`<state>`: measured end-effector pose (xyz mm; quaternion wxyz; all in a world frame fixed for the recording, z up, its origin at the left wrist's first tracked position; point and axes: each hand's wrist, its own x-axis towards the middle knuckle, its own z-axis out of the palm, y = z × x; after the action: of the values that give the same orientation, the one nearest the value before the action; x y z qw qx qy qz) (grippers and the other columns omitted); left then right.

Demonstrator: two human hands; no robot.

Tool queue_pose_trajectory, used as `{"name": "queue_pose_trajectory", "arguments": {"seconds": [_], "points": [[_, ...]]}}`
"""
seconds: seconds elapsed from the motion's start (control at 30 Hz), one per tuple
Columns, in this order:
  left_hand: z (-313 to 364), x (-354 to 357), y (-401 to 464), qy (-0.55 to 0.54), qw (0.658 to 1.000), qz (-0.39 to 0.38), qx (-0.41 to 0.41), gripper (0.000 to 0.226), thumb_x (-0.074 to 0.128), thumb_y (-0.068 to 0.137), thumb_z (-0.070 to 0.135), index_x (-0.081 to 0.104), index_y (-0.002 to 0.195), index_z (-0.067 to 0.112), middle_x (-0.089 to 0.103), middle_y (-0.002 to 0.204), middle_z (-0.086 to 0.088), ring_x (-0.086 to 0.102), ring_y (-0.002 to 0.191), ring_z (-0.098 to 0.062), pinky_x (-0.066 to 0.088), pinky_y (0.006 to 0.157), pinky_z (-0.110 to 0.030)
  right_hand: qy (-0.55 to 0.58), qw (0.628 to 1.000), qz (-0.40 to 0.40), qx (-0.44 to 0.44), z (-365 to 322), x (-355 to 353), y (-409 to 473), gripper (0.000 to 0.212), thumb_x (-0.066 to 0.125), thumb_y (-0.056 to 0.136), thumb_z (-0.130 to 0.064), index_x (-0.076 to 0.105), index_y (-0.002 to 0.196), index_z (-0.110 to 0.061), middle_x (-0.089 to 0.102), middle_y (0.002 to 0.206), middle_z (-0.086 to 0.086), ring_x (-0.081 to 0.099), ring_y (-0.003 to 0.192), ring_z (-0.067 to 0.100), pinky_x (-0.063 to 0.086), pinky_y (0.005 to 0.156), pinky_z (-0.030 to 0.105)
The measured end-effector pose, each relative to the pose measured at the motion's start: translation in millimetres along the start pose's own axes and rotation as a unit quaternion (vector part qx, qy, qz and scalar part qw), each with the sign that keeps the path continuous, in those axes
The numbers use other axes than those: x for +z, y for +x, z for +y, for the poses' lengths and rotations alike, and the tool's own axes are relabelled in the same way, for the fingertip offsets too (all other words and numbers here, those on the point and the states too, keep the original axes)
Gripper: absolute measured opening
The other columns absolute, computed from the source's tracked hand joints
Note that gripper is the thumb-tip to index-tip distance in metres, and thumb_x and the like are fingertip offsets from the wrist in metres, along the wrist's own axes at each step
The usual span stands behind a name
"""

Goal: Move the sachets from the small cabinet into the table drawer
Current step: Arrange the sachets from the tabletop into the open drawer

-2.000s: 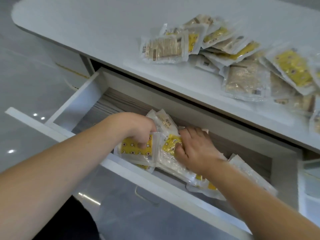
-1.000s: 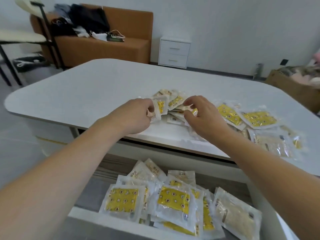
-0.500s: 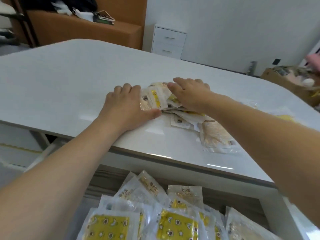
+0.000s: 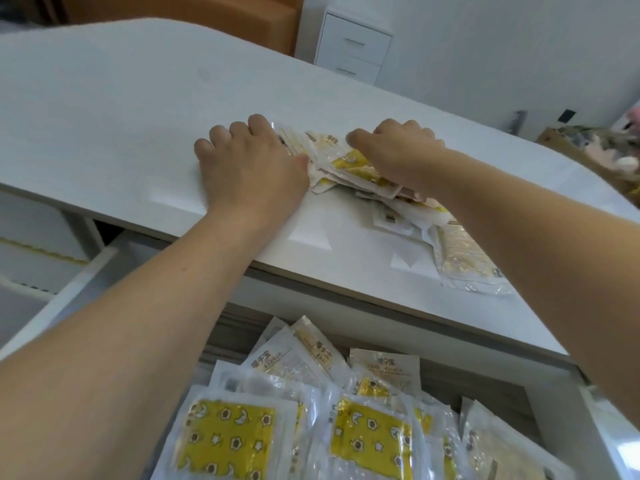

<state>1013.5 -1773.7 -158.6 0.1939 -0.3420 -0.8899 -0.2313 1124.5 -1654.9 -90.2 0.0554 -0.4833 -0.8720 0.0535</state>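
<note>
A heap of clear sachets [image 4: 346, 168] with yellow and beige contents lies on the white table [image 4: 121, 116]. My left hand [image 4: 249, 168] rests flat on the tabletop, its thumb side pressed against the heap's left edge. From above, my right hand [image 4: 398, 154] presses on the heap, and my right forearm hides the heap's right part. A beige sachet [image 4: 464, 258] lies apart near the table's front edge. Below, the pulled-out table drawer [image 4: 79, 289] holds several sachets [image 4: 367, 438]. The small white cabinet [image 4: 353, 46] stands against the far wall.
An orange sofa [image 4: 207, 15] stands behind the table on the left. A cardboard box [image 4: 588, 150] with soft items sits on the floor at the far right. The drawer's left part shows bare wood bottom.
My hands left the drawer, rose to the tabletop and closed in on the heap from both sides. Since half a second ago they have pushed the sachets closer together.
</note>
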Motion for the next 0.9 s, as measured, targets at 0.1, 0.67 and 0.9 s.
{"name": "queue_pose_trajectory", "arguments": {"seconds": [0.1,0.67,0.9], "points": [[-7.6,-2.2,2.4,-0.004,0.999,-0.027,-0.046,0.045,0.042,0.092,0.044,0.049,0.115,0.006,0.056,0.12,-0.02,0.048,0.112,-0.04,0.034,0.091,-0.046,-0.048,0.999,0.017,0.018,-13.1,3.1,10.8,0.094,0.029,0.076,-0.086,0.05,0.131,-0.014,0.047,0.135,0.016,0.04,0.125,0.038,0.031,0.099,0.047],[-27.1,-12.6,6.2,-0.03,0.997,-0.063,-0.027,0.019,0.036,0.089,0.033,0.045,0.095,0.018,0.058,0.113,-0.015,0.05,0.106,-0.037,0.032,0.09,-0.044,0.076,0.991,-0.091,-0.054,-58.7,14.3,55.8,0.041,0.067,0.087,-0.037,0.062,0.12,-0.014,0.062,0.119,0.006,0.058,0.107,0.024,0.046,0.101,0.037],[-23.1,-19.6,3.9,-0.094,0.992,-0.071,-0.036,0.016,0.038,0.087,0.027,0.039,0.094,0.013,0.059,0.11,-0.015,0.051,0.103,-0.036,0.032,0.088,-0.044,0.073,0.992,0.073,-0.07,-52.1,14.7,13.7,0.021,0.041,0.097,-0.029,0.053,0.109,-0.017,0.051,0.107,0.001,0.048,0.097,0.022,0.039,0.092,0.037]]}}
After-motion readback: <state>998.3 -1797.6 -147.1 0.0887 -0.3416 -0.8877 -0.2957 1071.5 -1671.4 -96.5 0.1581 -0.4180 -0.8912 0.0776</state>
